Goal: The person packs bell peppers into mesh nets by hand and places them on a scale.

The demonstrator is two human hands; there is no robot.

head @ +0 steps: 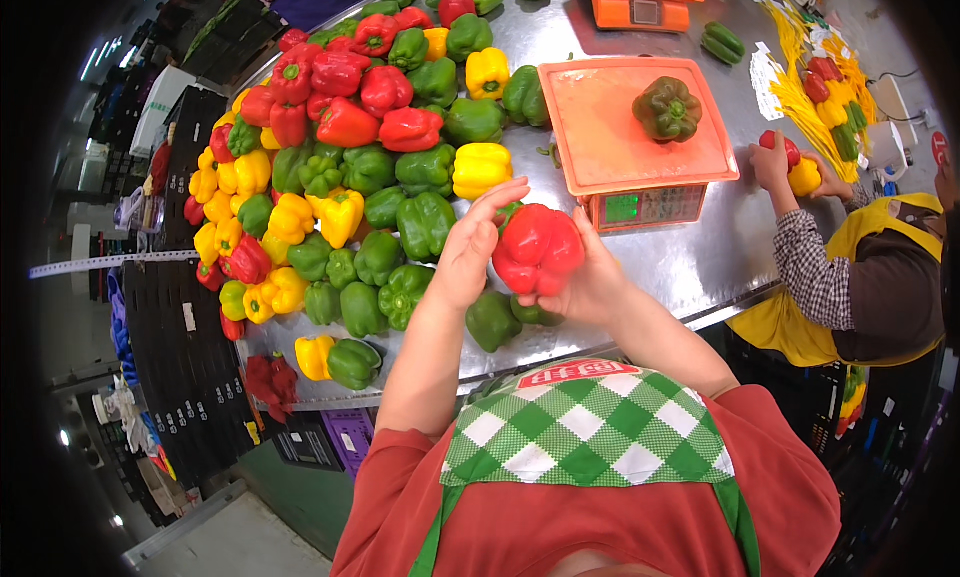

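Observation:
A red bell pepper [538, 248] is in my right hand [592, 280], whose fingers and thumb wrap its side and underside. My left hand [476, 250] is raised at the left of that pepper, its fingers apart; a bit of green pepper shows behind them, and whether the palm touches it I cannot tell. Just beyond my hands stands an orange scale [600, 138] with a lit green display, a dark green bell pepper [667, 109] lying on its tray. Green peppers [493, 322] lie on the metal table close below my hands.
A large heap of red, yellow and green bell peppers [367, 168] covers the steel table's left part. A second orange scale [641, 3] stands at the back. At the right, a co-worker [817, 269] holds red and yellow peppers near yellow net bags [802, 111]. Black crates [180, 367] stand left.

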